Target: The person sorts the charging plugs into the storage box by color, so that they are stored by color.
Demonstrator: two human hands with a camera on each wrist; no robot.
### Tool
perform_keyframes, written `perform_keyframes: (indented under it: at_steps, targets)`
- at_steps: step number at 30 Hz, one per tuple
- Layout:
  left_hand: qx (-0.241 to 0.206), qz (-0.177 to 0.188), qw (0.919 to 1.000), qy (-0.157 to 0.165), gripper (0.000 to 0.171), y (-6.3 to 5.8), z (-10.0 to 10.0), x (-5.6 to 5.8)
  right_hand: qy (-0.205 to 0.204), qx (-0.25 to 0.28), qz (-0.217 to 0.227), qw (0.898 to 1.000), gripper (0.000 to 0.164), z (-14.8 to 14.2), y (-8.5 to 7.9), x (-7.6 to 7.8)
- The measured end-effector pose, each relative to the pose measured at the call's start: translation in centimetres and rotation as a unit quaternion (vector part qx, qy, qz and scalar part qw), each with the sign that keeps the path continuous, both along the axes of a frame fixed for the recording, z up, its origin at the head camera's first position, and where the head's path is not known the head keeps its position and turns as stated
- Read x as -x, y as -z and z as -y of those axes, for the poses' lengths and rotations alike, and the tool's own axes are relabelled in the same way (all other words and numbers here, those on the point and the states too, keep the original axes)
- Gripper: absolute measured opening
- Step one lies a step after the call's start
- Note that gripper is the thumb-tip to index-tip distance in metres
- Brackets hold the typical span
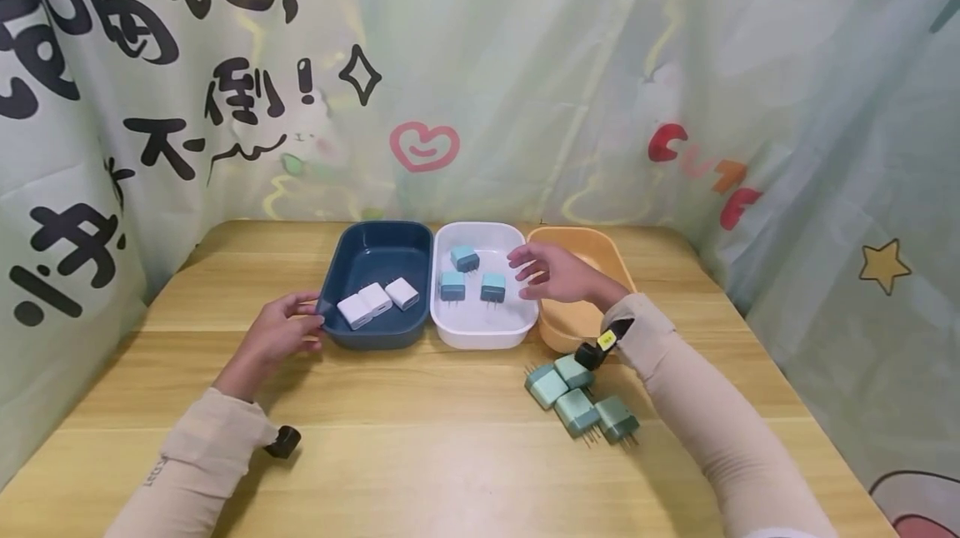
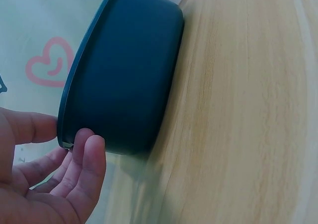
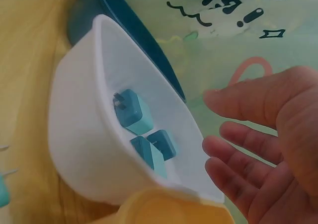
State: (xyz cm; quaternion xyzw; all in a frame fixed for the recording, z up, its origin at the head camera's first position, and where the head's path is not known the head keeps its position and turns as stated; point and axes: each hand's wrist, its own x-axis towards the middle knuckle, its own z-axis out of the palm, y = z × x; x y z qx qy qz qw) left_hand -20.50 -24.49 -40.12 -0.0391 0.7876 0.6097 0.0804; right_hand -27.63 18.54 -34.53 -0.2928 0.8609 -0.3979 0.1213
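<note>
My left hand (image 1: 279, 332) is at the left side of the dark blue tray (image 1: 380, 342), thumb and fingertips pinching its rim. Several white blocks that look like plug adapters lie in that tray, one white block (image 1: 402, 294) apart from the others. Over the right rim of the white tray (image 1: 483, 336) hovers my right hand (image 1: 558, 273), fingers spread and holding nothing. In the white tray sit three light-blue plug adapters: one blue plug (image 1: 465, 258) behind, another blue plug (image 1: 452, 286) at front left, a third blue plug (image 1: 492, 287) at front right.
Partly behind my right hand and wrist stands an orange tray (image 1: 566, 326), side by side with the white one. Several green plug adapters (image 1: 577, 411) with metal prongs lie on the wooden table (image 1: 420, 455) in front of it. A printed curtain (image 1: 495, 63) hangs behind the table.
</note>
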Motion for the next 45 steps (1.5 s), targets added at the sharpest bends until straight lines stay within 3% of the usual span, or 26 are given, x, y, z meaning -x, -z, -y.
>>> perform_keyframes:
  at_steps: [16,33,39,45]
  targets:
    - [-0.001,0.004,1.0,0.004,0.053,0.1,0.0,-0.2,-0.043,0.056,0.0,0.997,0.054,-5.3,1.1,-5.2]
    - [-0.004,-0.001,1.0,0.008,0.054,-0.1,0.0,-0.3,-0.036,0.063,-0.034,0.997,0.043,-10.9,3.1,-10.4]
    - [0.002,0.002,0.9999,0.012,0.055,-0.3,-0.1,-0.2,-0.056,0.051,-0.012,0.997,0.043,-12.5,3.6,-11.6]
    - [0.006,0.001,0.9999,0.013,0.055,-0.2,-0.1,0.0,-0.078,0.05,0.047,0.995,0.047,-13.8,5.0,-12.1]
